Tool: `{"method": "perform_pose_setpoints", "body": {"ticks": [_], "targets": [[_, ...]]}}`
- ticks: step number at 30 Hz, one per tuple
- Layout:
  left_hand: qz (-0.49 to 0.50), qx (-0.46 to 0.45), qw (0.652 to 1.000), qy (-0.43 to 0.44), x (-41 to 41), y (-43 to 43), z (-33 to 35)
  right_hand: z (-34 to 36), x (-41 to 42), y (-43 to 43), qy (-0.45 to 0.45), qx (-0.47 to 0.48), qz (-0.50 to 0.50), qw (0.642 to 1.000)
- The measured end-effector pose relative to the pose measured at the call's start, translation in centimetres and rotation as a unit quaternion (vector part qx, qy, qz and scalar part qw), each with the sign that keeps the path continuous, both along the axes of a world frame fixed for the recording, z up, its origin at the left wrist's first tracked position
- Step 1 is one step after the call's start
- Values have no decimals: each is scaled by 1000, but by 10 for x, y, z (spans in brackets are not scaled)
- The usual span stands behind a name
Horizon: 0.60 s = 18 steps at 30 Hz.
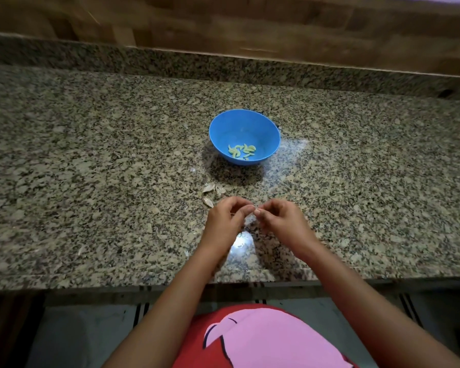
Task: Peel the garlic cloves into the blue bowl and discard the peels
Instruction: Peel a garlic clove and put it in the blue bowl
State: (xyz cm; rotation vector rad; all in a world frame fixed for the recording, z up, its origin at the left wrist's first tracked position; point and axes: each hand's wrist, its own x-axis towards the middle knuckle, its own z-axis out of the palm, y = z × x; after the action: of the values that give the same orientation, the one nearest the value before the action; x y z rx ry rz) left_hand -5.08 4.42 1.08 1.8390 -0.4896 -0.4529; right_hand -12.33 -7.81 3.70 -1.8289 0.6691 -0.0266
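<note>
Both hands meet over the near part of a speckled granite counter [91,155], just this side of the blue bowl [239,126]. The left hand [225,221] has its fingers curled inward, thumb and fingertips drawn together at the point where they meet the other hand. The right hand [282,221] mirrors it, with its fingers bent and its thumb tip pressed toward the left hand's. Between the two sets of fingertips sits a garlic clove [254,209], pinched from both sides. Only a small pale sliver of it shows, so whether its skin is on or partly off cannot be told.

The bowl stands upright near the middle of the counter, well apart from the hands. In its bottom lies a small cluster of peeled cloves [241,151], pale yellow-green and crescent shaped, some touching one another.

Loose peels [210,187] lie on the granite between the bowl and the hands. Two are side by side, and a third is nearer the left hand's knuckles. A bright reflection [241,243] glares off the stone between the wrists.

Behind the counter runs a brown wood-grain wall [223,22]. At the bottom edge the person's red shirt [197,349] carries a large pink printed shape [263,341] with dark outline strokes, on which no lettering can be made out
</note>
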Motion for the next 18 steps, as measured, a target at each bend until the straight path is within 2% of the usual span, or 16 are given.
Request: {"method": "perform_pose_setpoints", "body": {"ticks": [3, 5, 7, 8, 10, 12, 13, 14, 15, 16, 17, 18], "targets": [[32, -74, 990, 119, 1, -4, 6, 8, 2, 4, -24, -59, -2, 998], [33, -81, 986, 145, 1, -6, 7, 13, 3, 5, -29, -122, 12, 992], [25, -65, 987, 147, -1, -9, 7, 17, 5, 7, 2, -128, 24, 991], [23, -59, 988, 142, -1, -10, 8, 18, 6, 7, 16, -77, 15, 997], [21, -65, 988, 138, -1, -11, 9, 23, 9, 7, 30, 104, -27, 994], [17, -87, 986, 145, 0, -11, 8, 30, 12, 6, 33, 254, -67, 964], [16, -96, 984, 148, 0, -11, 8, 32, 13, 6, 37, 282, -74, 956], [19, -100, 983, 153, 0, -12, 7, 31, 14, 8, 39, 262, -69, 962], [25, -102, 982, 159, 0, -13, 7, 30, 15, 9, 43, 171, -44, 983], [32, -96, 981, 163, 0, -15, 7, 24, 16, 10, 52, 12, -4, 999], [38, -87, 981, 167, 1, -17, 6, 20, 15, 11, 49, -173, 45, 983], [46, -78, 981, 174, 1, -20, 6, 15, 14, 13, 13, -331, 87, 939]]}}
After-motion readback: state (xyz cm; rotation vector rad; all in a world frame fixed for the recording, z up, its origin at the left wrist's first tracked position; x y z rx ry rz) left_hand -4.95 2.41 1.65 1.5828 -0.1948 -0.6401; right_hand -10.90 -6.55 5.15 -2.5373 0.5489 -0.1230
